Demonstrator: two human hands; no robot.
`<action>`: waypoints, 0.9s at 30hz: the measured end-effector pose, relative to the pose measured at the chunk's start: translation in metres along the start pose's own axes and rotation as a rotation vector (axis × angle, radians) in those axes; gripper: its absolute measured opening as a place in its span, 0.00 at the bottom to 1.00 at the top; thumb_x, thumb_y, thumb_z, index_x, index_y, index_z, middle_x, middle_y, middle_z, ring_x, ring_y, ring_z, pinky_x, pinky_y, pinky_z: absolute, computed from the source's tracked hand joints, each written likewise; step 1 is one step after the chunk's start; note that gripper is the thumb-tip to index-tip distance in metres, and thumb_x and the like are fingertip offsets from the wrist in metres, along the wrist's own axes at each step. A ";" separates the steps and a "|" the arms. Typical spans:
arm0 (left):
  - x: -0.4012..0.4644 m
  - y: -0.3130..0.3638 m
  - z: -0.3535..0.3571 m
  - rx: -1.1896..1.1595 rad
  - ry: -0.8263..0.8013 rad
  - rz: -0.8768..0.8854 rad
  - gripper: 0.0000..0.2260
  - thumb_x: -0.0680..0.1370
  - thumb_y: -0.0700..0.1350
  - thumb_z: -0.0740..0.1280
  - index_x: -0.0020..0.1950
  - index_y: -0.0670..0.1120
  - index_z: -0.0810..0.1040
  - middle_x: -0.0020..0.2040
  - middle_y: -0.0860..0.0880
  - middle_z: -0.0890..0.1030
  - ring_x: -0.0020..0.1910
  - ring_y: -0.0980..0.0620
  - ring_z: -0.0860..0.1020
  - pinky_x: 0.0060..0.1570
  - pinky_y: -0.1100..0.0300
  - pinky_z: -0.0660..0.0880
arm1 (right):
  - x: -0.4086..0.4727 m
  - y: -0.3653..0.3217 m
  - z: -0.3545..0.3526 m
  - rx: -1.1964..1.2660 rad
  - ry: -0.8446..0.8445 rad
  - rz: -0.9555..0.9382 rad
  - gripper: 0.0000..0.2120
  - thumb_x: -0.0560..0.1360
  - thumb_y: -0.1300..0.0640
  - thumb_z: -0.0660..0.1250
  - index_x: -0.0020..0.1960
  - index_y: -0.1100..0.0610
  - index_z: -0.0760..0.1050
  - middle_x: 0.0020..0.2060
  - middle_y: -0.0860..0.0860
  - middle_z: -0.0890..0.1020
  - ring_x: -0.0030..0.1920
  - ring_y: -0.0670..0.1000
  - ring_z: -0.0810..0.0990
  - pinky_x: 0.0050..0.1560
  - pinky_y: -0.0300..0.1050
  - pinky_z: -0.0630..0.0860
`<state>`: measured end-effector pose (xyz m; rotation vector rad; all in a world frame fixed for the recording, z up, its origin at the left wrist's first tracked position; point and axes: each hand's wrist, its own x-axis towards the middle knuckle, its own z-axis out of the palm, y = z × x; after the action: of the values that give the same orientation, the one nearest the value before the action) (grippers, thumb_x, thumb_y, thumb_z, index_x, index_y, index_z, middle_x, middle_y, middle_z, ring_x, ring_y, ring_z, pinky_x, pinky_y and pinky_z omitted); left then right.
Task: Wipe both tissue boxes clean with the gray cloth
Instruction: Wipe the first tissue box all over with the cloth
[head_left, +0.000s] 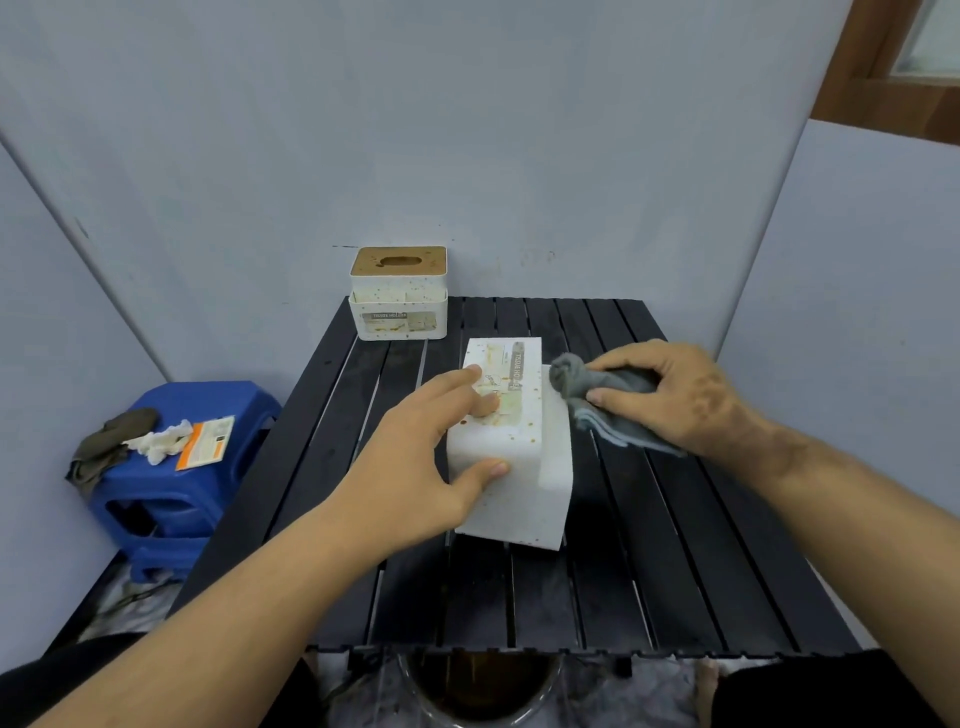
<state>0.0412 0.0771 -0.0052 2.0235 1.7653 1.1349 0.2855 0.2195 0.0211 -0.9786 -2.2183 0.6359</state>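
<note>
A white speckled tissue box (519, 467) lies on its side in the middle of the black slatted table (675, 571). My left hand (431, 457) grips it, fingers on its labelled upper face and thumb on the near side. My right hand (675, 395) holds the bunched gray cloth (602, 400) just to the right of the box, touching or nearly touching its right side. A second white tissue box (399, 299) with a wooden slotted lid stands upright at the table's far left corner.
A blue plastic stool (176, 483) stands left of the table with a dark rag (109, 441), crumpled white tissue (158, 441) and an orange card (205, 441) on it. Blue-grey walls close in behind and at both sides. A round container (483, 691) sits below the table's near edge.
</note>
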 end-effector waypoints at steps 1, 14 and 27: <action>0.000 0.000 0.000 -0.007 0.000 0.000 0.20 0.70 0.54 0.75 0.61 0.55 0.80 0.75 0.57 0.72 0.74 0.62 0.68 0.73 0.62 0.66 | 0.005 -0.003 0.008 -0.003 -0.005 -0.035 0.10 0.69 0.52 0.78 0.49 0.42 0.84 0.43 0.39 0.84 0.48 0.40 0.80 0.50 0.31 0.75; -0.002 -0.006 0.002 -0.032 0.014 0.023 0.21 0.71 0.57 0.74 0.62 0.57 0.79 0.76 0.59 0.71 0.76 0.62 0.66 0.73 0.54 0.70 | 0.037 0.008 0.015 0.277 -0.144 -0.018 0.14 0.63 0.61 0.82 0.41 0.53 0.78 0.46 0.47 0.87 0.48 0.47 0.86 0.53 0.46 0.82; -0.003 -0.003 -0.001 -0.025 0.017 0.015 0.19 0.70 0.53 0.76 0.59 0.56 0.79 0.74 0.59 0.72 0.74 0.64 0.69 0.71 0.67 0.67 | 0.042 0.021 0.030 0.299 0.005 0.012 0.12 0.69 0.64 0.76 0.44 0.56 0.74 0.43 0.48 0.86 0.44 0.49 0.85 0.45 0.44 0.81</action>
<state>0.0382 0.0752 -0.0076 2.0222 1.7373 1.1767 0.2525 0.2594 0.0019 -0.8385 -2.0385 0.9382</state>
